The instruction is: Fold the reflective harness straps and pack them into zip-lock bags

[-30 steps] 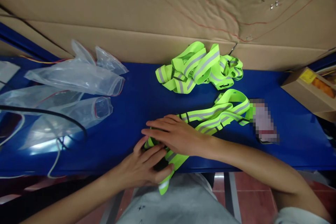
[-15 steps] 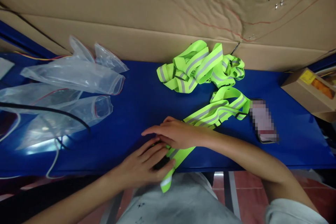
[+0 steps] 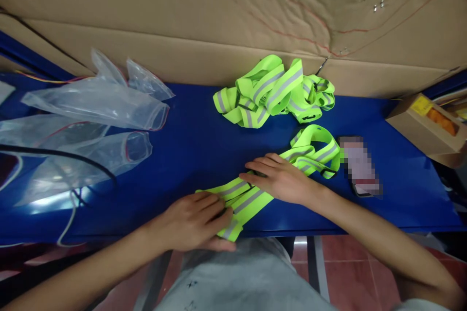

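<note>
A neon-yellow reflective strap (image 3: 253, 200) with grey stripes lies in several layers near the table's front edge. My left hand (image 3: 199, 221) is closed around its near end, the thumb underneath and the fingers curled over the top. Farther along the same strap, my right hand (image 3: 282, 180) rests on the layers with its fingers stretched out to the left. The strap's far end bends into a loop with a black buckle (image 3: 328, 172), right of my right hand. My fingers partly hide the folds.
Behind the strap sits a tangled pile of similar straps (image 3: 273, 90). A phone (image 3: 361, 165) lies to the right, near a cardboard box (image 3: 425, 124). Clear plastic bags (image 3: 98, 104) and a black cable (image 3: 69, 154) cover the left side of the blue table (image 3: 189, 150).
My right hand has moved right and away from my left hand, along the strap. My left hand has shifted slightly left, and the near end now lies folded over the table edge.
</note>
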A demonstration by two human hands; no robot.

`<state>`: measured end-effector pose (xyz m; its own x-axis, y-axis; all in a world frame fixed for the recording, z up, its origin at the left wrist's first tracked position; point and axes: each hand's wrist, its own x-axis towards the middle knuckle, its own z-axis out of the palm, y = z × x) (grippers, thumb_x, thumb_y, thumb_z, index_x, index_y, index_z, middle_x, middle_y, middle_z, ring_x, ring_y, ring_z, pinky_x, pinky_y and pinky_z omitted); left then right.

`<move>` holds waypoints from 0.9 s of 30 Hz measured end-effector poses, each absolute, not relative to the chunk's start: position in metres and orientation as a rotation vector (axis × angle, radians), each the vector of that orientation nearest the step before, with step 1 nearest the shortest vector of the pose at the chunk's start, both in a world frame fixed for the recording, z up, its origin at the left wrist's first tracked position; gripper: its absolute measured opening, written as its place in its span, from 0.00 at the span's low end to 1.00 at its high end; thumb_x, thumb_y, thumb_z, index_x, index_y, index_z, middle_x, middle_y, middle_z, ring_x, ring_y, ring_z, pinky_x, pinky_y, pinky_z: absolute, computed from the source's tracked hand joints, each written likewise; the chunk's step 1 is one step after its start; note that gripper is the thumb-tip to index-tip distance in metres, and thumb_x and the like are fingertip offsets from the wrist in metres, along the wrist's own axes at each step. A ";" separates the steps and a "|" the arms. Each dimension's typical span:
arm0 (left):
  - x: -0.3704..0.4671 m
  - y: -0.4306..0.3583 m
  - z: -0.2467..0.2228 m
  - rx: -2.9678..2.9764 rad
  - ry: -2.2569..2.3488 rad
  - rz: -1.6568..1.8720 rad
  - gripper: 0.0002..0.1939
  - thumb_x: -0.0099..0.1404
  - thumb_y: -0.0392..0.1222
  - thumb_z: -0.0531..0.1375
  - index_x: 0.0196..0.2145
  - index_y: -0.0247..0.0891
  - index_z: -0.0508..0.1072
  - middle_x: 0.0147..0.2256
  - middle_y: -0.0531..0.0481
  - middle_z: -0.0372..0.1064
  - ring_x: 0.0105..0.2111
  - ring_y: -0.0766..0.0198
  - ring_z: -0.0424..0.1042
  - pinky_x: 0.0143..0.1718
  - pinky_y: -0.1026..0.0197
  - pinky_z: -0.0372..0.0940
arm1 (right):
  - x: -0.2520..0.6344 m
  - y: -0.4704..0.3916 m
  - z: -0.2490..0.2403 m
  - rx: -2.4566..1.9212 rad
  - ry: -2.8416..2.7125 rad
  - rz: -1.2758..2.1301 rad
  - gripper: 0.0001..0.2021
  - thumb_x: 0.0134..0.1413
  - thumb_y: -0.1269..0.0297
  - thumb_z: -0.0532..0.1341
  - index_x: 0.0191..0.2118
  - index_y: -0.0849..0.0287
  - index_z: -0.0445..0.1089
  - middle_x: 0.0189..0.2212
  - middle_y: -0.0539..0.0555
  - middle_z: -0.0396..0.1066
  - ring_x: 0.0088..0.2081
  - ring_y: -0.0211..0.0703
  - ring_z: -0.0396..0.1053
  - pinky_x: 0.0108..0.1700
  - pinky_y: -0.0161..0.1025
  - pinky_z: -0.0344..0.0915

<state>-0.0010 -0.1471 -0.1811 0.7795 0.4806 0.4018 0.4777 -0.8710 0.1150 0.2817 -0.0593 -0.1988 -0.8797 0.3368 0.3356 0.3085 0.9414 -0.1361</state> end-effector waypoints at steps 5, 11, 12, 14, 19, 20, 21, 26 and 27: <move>0.021 -0.112 -0.174 3.005 0.636 0.492 0.33 0.81 0.65 0.43 0.32 0.41 0.71 0.23 0.54 0.68 0.23 0.62 0.68 0.26 0.55 0.57 | 0.291 -0.058 -0.200 -0.534 -2.731 0.013 0.17 0.77 0.67 0.58 0.64 0.56 0.76 0.56 0.56 0.79 0.55 0.50 0.74 0.55 0.48 0.63; 0.044 -0.093 -0.178 3.135 0.441 0.322 0.25 0.70 0.70 0.62 0.40 0.44 0.75 0.36 0.49 0.76 0.39 0.55 0.74 0.40 0.53 0.64 | 0.290 -0.054 -0.201 -0.565 -2.779 0.105 0.16 0.78 0.64 0.58 0.62 0.58 0.77 0.56 0.57 0.78 0.54 0.50 0.73 0.52 0.48 0.61; 0.046 -0.098 -0.178 3.164 0.487 0.293 0.25 0.69 0.70 0.64 0.43 0.45 0.75 0.39 0.48 0.76 0.42 0.53 0.75 0.43 0.52 0.65 | 0.290 -0.053 -0.202 -0.575 -2.776 0.119 0.16 0.78 0.63 0.58 0.62 0.58 0.76 0.57 0.57 0.78 0.54 0.49 0.73 0.53 0.49 0.60; 0.047 -0.113 -0.179 3.197 0.694 0.285 0.23 0.70 0.64 0.66 0.51 0.46 0.75 0.44 0.46 0.77 0.46 0.51 0.75 0.51 0.47 0.65 | 0.291 -0.053 -0.204 -0.589 -2.748 0.158 0.16 0.78 0.63 0.58 0.63 0.57 0.75 0.58 0.56 0.78 0.56 0.49 0.72 0.56 0.49 0.59; 0.035 -0.149 -0.189 2.990 0.899 0.344 0.36 0.74 0.68 0.59 0.63 0.36 0.71 0.58 0.39 0.73 0.63 0.45 0.68 0.69 0.40 0.56 | 0.291 -0.051 -0.207 -0.573 -2.677 0.228 0.16 0.78 0.63 0.57 0.63 0.56 0.76 0.56 0.55 0.78 0.55 0.49 0.73 0.55 0.49 0.59; 0.033 -0.152 -0.191 2.968 0.869 0.342 0.41 0.72 0.72 0.58 0.66 0.36 0.69 0.60 0.38 0.72 0.65 0.44 0.66 0.70 0.39 0.56 | 0.291 -0.051 -0.208 -0.569 -2.677 0.236 0.16 0.77 0.64 0.57 0.62 0.57 0.76 0.56 0.56 0.78 0.55 0.50 0.73 0.54 0.49 0.59; 0.031 -0.153 -0.193 2.961 0.856 0.344 0.43 0.70 0.74 0.59 0.67 0.36 0.69 0.61 0.37 0.71 0.66 0.43 0.66 0.70 0.39 0.57 | 0.291 -0.050 -0.208 -0.559 -2.682 0.245 0.16 0.77 0.64 0.57 0.62 0.58 0.76 0.56 0.57 0.78 0.55 0.50 0.73 0.54 0.49 0.60; 0.028 -0.145 -0.197 2.984 0.802 0.449 0.27 0.76 0.60 0.59 0.61 0.38 0.74 0.52 0.44 0.78 0.57 0.50 0.75 0.65 0.46 0.65 | 0.305 -0.039 -0.207 -0.599 -2.644 0.154 0.16 0.77 0.65 0.56 0.58 0.63 0.78 0.53 0.61 0.80 0.53 0.50 0.74 0.55 0.49 0.63; 0.028 -0.142 -0.196 2.990 0.772 0.498 0.23 0.78 0.55 0.58 0.59 0.37 0.75 0.50 0.46 0.80 0.56 0.52 0.76 0.64 0.47 0.65 | 0.309 -0.036 -0.206 -0.632 -2.619 0.105 0.15 0.78 0.64 0.56 0.56 0.64 0.78 0.51 0.61 0.80 0.51 0.51 0.74 0.55 0.48 0.64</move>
<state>0.0281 -0.1417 -0.1961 0.8274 0.4740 0.3013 0.4697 -0.8781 0.0914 0.3094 -0.0363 -0.2058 -0.7982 0.4497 0.4009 0.4161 0.8927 -0.1730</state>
